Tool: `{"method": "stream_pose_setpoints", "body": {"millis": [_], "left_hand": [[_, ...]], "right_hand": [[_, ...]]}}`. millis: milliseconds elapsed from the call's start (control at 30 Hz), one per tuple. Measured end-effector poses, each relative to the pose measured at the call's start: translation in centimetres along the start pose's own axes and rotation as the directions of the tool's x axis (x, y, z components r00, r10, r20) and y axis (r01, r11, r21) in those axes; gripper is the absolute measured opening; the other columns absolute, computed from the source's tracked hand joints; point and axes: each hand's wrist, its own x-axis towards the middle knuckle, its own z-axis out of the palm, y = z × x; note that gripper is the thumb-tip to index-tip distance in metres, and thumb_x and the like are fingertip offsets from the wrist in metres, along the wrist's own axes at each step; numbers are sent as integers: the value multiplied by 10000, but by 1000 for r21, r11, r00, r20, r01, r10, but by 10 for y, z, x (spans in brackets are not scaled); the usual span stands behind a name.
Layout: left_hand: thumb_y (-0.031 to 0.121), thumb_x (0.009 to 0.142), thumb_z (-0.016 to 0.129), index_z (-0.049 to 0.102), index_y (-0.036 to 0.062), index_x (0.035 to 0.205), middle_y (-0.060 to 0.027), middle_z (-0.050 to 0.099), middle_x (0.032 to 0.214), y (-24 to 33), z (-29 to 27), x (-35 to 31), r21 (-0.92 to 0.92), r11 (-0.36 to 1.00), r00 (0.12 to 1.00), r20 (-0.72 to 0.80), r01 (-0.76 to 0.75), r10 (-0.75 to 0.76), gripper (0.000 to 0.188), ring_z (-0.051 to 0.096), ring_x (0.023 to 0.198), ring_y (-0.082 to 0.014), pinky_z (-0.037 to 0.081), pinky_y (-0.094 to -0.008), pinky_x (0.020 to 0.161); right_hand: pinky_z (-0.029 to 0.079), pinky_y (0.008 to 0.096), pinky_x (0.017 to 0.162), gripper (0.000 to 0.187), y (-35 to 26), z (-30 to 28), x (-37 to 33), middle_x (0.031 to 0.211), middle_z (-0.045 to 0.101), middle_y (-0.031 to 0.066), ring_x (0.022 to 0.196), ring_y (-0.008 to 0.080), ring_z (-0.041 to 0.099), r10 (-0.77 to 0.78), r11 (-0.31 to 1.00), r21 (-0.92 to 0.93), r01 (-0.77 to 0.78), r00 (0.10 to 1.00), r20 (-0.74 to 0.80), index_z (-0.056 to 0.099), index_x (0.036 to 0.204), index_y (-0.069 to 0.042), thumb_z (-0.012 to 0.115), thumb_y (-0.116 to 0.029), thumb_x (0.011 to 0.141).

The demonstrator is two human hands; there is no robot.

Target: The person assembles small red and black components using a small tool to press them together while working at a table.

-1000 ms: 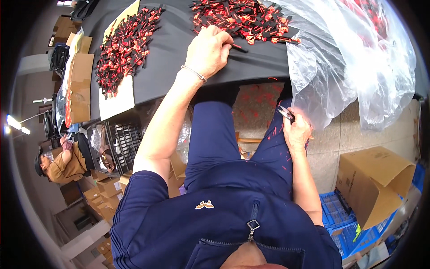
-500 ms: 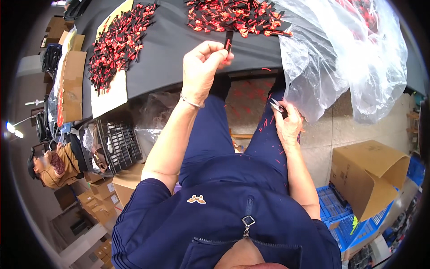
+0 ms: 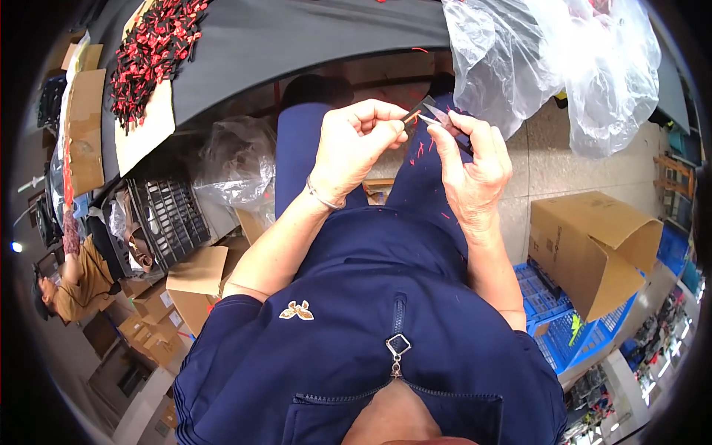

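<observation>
The fingers (image 3: 386, 134) of the left hand (image 3: 345, 152) are pinched together, thumb against forefinger, gripping a short, flat black strip with red thread (image 3: 417, 112) that juts out toward the right hand, above the gap between the knees. The right hand (image 3: 476, 172) has its thumb and fingers closed around a pair of small metal snips with dark handles (image 3: 437, 119); their pointed blades face left, right by the strip, though whether they touch it I cannot tell. A thin silver-coloured metal bracelet (image 3: 324, 197) circles the left wrist. Below the hands, navy-blue cloth trousers (image 3: 298, 141) carry scattered red thread scraps (image 3: 420, 150). Beyond the knees stands a table with a dark grey cloth cover (image 3: 311, 33); at its left a heap of small black-and-red pieces (image 3: 154, 59) lies partly on a cream-coloured flat sheet (image 3: 148, 132). A crumpled clear plastic bag (image 3: 519, 70) hangs over the table's right edge. To the right, an open brown cardboard box (image 3: 571, 241) sits on blue plastic crates (image 3: 555, 315).
</observation>
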Motion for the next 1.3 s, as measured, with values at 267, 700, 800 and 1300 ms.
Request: {"method": "stream_pose_setpoints", "body": {"millis": [267, 700, 800, 1300], "left_hand": [[87, 861, 603, 651, -20, 987, -52, 661, 848, -3, 2, -5, -61, 998, 1000, 4, 2, -2, 172, 619, 750, -85, 503, -220, 712], [104, 855, 609, 641, -11, 992, -42, 650, 806, -7, 0, -6, -246, 961, 992, 60, 126, -115, 182, 576, 693, -70, 471, -201, 669], [100, 860, 609, 632, -9, 1000, -43, 650, 813, -7, 3, -5, -232, 963, 991, 52, 135, -126, 179, 585, 702, -72, 480, -197, 673], [60, 838, 660, 661, -21, 988, -70, 690, 830, -26, 17, -3, 261, 962, 996, 10, -87, 87, 170, 632, 712, -72, 524, -211, 666]], "right_hand": [[456, 301, 548, 224, 0, -5, -6, 707, 616, 27, 618, 189, 574, -89, 986, -135, 97, 994, 64, 650, 853, -67, 784, -163, 701], [460, 273, 554, 178, 5, -3, -9, 730, 627, 37, 620, 158, 577, -92, 994, -57, 95, 994, 66, 649, 833, -52, 773, -111, 720], [439, 231, 546, 181, 5, 0, -11, 744, 625, 21, 631, 83, 557, 328, 870, 321, -375, 925, 192, 635, 872, -35, 761, -87, 753], [370, 183, 527, 150, 9, 11, -9, 643, 545, -26, 577, 17, 471, 492, 468, 600, -648, 756, 433, 596, 796, -17, 633, -132, 886]]}}
